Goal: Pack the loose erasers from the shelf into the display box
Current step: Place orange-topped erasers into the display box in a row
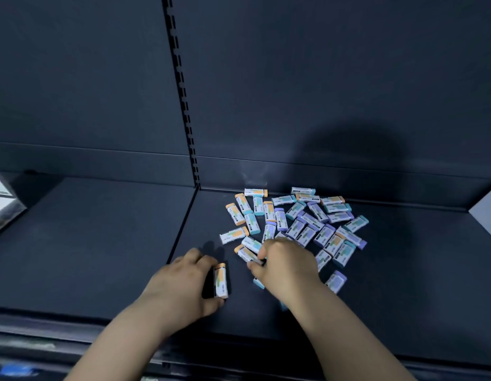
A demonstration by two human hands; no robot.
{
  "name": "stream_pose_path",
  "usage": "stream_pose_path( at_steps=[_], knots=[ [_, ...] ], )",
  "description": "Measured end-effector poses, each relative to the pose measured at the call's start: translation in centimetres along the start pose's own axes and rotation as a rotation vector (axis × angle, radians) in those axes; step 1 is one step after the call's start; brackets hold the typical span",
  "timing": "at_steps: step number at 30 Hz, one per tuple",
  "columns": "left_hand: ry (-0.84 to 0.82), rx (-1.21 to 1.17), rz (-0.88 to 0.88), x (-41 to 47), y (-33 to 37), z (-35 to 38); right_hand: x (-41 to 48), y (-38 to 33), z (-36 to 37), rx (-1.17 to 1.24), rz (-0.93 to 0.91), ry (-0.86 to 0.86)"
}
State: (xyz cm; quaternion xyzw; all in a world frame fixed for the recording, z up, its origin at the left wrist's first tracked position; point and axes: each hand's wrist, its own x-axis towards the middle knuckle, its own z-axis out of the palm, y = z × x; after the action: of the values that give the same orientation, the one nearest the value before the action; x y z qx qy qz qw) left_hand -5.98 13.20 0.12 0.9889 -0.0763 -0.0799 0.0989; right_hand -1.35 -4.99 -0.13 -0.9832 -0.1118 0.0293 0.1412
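Several loose erasers in white sleeves with orange, teal or purple ends lie scattered on the dark shelf. My left hand grips a small stack of erasers with an orange-ended eraser on its outer side, held between thumb and fingers just above the shelf. My right hand lies over the near edge of the pile, its fingers pinching an orange-ended eraser. The display box stands at the far left edge, only partly in view.
The shelf's dark back panel rises behind the pile, with a slotted upright left of it. A seam divides two shelf boards. A pale panel shows at the right edge. The shelf's front rail runs below my arms.
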Motion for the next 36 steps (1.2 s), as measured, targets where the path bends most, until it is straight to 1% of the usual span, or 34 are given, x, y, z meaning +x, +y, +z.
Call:
stream_pose_path(
  at_steps=[7,10,13,19,24,29,32,34,36],
  knots=[
    [-0.083,-0.004,-0.013,0.5,-1.2,-0.5,-0.6,-1.1,-0.9,0.114,-0.128,-0.122],
    [-0.111,-0.011,0.004,0.7,-1.4,-0.6,0.3,-0.9,-1.8,0.052,-0.128,-0.259],
    [-0.125,-0.014,0.022,0.8,-1.4,-0.6,0.9,-1.4,-1.7,0.014,-0.099,-0.310],
    [-0.084,-0.089,0.019,0.7,-1.5,-0.3,1.2,-2.1,-1.0,-0.010,-0.076,-0.272],
    [0.012,-0.097,0.034,0.8,-2.7,-0.7,0.6,-2.5,-0.8,0.060,-0.118,-0.224],
    [-0.027,-0.103,0.069,1.0,-4.2,-0.7,0.6,-3.7,0.2,0.051,-0.116,-0.268],
    [-0.002,-0.067,0.128,0.9,-5.6,-1.2,0.7,-5.2,0.5,0.112,-0.092,-0.217],
    [0.052,-0.050,0.144,0.8,-6.8,-2.0,0.7,-6.6,0.4,0.146,-0.094,-0.162],
    [0.125,-0.031,0.161,0.9,-8.4,-3.0,0.6,-8.4,0.4,0.130,-0.091,-0.095]
  ],
)
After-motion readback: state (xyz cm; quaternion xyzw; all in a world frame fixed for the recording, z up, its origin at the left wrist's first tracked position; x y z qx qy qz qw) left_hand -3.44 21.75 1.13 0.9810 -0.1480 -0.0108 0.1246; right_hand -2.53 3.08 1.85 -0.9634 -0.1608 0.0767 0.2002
